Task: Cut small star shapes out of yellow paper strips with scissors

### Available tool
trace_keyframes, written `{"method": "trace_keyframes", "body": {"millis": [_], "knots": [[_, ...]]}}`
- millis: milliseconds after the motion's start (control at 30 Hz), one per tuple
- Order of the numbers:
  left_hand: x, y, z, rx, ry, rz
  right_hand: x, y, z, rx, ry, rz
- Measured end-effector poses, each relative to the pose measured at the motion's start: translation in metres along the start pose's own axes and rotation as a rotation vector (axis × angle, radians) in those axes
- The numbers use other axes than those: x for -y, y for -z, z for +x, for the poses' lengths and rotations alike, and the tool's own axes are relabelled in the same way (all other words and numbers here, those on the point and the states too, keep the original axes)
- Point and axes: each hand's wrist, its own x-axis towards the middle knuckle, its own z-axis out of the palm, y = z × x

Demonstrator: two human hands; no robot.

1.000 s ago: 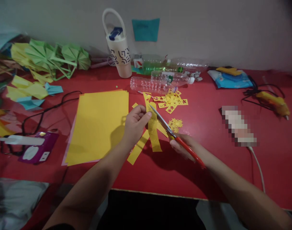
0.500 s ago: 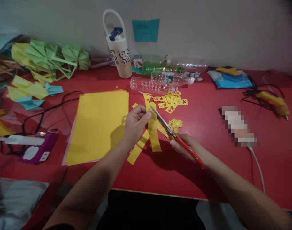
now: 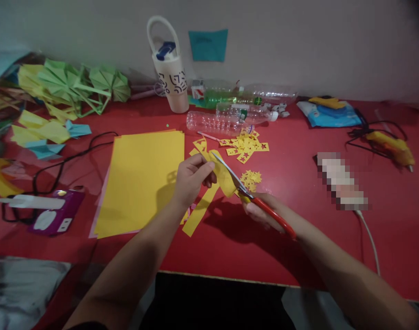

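Note:
Between thumb and fingers, my left hand (image 3: 195, 176) pinches a yellow paper strip (image 3: 223, 179), which slants down toward the right. My right hand (image 3: 261, 211) grips red-handled scissors (image 3: 269, 213), their blades lying over the strip and the tip close to my left thumb. Under the hands another yellow strip (image 3: 201, 213) rests on the red table. Small cut-out yellow stars (image 3: 250, 180) are heaped just beyond the scissors. Past them lie yellow scraps (image 3: 245, 145) with star-shaped holes, beside a thin pink pen-like stick (image 3: 208, 136).
Yellow sheets (image 3: 144, 178) are stacked left of my hands. Clear plastic bottles (image 3: 209, 121) and a white tumbler (image 3: 173, 85) stand or lie along the back. A phone (image 3: 342, 181) with a cable and a glue gun (image 3: 391, 147) are on the right. Folded paper shapes (image 3: 63, 82) crowd the left.
The strip in my left hand has swung from hanging nearly straight down to slanting rightward under the blades. My left hand has shifted and turned slightly; my right hand stays almost in place.

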Motion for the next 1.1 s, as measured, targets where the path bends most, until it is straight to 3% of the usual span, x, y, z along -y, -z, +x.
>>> {"method": "trace_keyframes", "body": {"millis": [133, 367, 633, 1100], "knots": [[0.005, 0.001, -0.001, 0.022, -0.015, -0.040, -0.005, 0.002, 0.001, 0.097, 0.027, 0.079], [0.001, -0.004, -0.004, -0.055, -0.025, 0.011, -0.005, -0.006, 0.002, 0.062, -0.007, 0.082], [-0.008, -0.011, -0.006, -0.037, -0.018, 0.074, -0.017, -0.012, 0.007, 0.001, 0.100, 0.003], [-0.002, -0.008, -0.005, -0.025, -0.006, 0.047, -0.006, -0.020, 0.002, -0.046, 0.018, 0.026]]}}
